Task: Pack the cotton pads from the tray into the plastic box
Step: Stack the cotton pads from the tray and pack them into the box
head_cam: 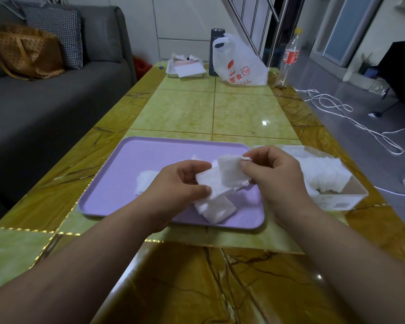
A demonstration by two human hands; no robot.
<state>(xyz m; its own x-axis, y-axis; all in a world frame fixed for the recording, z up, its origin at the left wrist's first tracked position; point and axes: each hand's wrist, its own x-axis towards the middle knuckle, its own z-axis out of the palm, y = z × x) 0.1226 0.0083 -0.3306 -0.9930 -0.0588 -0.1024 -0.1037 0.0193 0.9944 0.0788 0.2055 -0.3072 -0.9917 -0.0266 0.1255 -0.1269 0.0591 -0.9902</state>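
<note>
- Closest to me, two bare forearms reach in over the near edge of the counter [243, 288]. The left hand [182, 181] has thumb and fingers closed on a small stack of cotton pads [211, 183], held just above the tray [131, 160].
- The right hand [271, 174] pinches the top corner of one pad sticking up out of that stack.
- I'd say the job now is squaring up. Slide that pad flush with the others and keep the grip light, since the fluffy edges look likely to snag.
- Loose pads [215, 210] lie under the hands near the tray's near right corner, with another clump partly hidden behind the left hand.
- The plastic box [337, 202] sits just beside the tray's right edge, with a row of pads [320, 171] inside. The stack probably fits best standing in the gap at the near end.
- A plastic bag [239, 64] and a bottle [290, 52] stand well apart at the counter's far end.
</note>
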